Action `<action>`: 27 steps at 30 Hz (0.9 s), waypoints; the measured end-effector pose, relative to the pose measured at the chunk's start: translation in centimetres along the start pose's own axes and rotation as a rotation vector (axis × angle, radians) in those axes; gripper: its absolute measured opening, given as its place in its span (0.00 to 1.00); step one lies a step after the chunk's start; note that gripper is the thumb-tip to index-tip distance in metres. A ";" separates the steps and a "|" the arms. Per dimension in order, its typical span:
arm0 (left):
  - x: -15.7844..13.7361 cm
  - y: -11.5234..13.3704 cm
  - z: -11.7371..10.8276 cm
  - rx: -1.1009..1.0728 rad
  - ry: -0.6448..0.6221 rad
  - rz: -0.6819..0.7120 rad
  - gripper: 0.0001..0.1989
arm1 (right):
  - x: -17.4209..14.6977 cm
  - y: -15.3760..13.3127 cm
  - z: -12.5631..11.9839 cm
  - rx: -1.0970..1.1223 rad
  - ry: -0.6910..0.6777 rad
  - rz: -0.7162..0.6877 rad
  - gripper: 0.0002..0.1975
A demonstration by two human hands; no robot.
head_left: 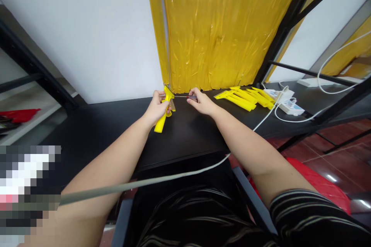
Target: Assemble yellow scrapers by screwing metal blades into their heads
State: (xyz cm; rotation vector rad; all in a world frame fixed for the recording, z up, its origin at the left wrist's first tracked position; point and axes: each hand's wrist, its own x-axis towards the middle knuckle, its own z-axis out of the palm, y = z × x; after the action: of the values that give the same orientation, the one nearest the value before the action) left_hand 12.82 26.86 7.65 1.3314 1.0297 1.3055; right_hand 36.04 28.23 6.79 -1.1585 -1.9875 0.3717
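Note:
My left hand (158,109) is closed around a yellow scraper (160,124), its handle pointing down toward me and its wider head up. Part of another yellow piece with a flat blade-like plate (173,105) shows beside it, partly hidden by my fingers. In my right hand (199,101) is a screwdriver (191,97), gripped by its dark red handle. Its thin shaft points left, and the tip meets the scraper's head. Both hands are just above the black table (185,135).
Several yellow scrapers (246,98) lie in a pile on the right of the table. Beyond them sits a white power strip (290,106) with cables. A white cable (179,176) crosses in front of me. Yellow plastic curtain (220,31) and a black frame (285,27) rise behind.

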 end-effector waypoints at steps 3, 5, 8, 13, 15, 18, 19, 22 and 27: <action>-0.2 0.1 0.1 0.032 -0.007 0.027 0.24 | 0.1 0.1 0.1 -0.016 0.052 0.026 0.10; -0.3 0.2 0.0 0.026 -0.021 0.038 0.23 | 0.2 0.1 0.0 -0.043 0.057 0.096 0.16; -0.4 0.3 0.0 0.010 -0.036 0.043 0.24 | 0.2 0.1 0.1 -0.020 -0.016 0.144 0.23; -0.2 0.3 -0.1 -0.028 0.001 0.007 0.26 | 0.1 0.0 0.4 0.087 -0.011 0.005 0.11; -0.2 0.3 -0.1 -0.024 -0.003 0.008 0.26 | 0.2 0.2 0.4 0.048 0.039 0.037 0.11; -0.3 0.2 0.0 -0.006 -0.028 0.018 0.25 | 0.4 0.5 0.1 -0.031 0.008 0.168 0.21; -0.4 0.3 0.0 -0.002 -0.040 0.021 0.24 | 0.4 0.6 0.0 -0.040 -0.026 0.203 0.23; -0.5 0.3 0.0 0.002 -0.052 0.029 0.23 | 0.2 0.5 0.1 0.029 -0.060 0.165 0.16; -0.5 0.0 0.0 0.037 -0.054 0.034 0.22 | 0.1 0.3 0.4 0.122 0.038 0.053 0.09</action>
State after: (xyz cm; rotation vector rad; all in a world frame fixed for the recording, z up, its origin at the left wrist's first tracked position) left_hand 12.77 26.38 7.61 1.4100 1.0023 1.2739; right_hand 35.89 28.49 6.43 -1.1347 -1.8770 0.4882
